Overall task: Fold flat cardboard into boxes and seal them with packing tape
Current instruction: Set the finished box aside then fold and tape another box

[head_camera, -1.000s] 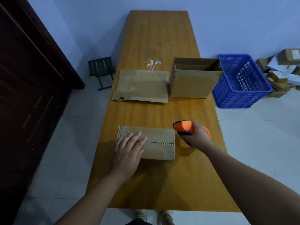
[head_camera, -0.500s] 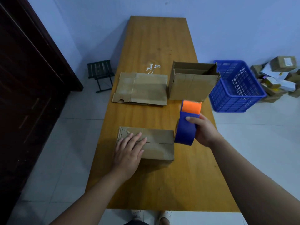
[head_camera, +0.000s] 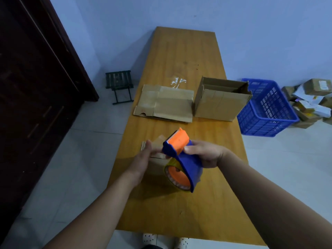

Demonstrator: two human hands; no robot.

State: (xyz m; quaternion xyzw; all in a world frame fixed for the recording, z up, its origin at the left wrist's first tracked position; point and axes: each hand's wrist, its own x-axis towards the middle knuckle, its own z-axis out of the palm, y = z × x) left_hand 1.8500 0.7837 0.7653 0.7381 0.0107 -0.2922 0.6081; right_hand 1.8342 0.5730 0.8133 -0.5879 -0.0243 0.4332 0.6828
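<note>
One long wooden table [head_camera: 188, 51] carries three cardboard pieces. One blue crate [head_camera: 265, 112] stands on the floor at its right. One open-topped box [head_camera: 221, 105] sits upright, with one flattened sheet [head_camera: 167, 105] just left of it. One small closed box [head_camera: 157, 166] lies nearer. One tape dispenser [head_camera: 185, 159] hangs over it, the right hand [head_camera: 206, 155] curled round its frame. The left hand [head_camera: 142, 160], fingers nearly straight, rests against the small box.

Two hands are counted, a left hand [head_camera: 142, 163] and a right hand [head_camera: 206, 155], with one dispenser [head_camera: 185, 159] between them. One closed box [head_camera: 157, 166] is seen beneath them. Beyond them, one flat cardboard [head_camera: 167, 105] and one open box [head_camera: 221, 103] are found. One crate [head_camera: 265, 112] is seen beyond to their right, and one stool [head_camera: 119, 83] beyond to their left.
</note>
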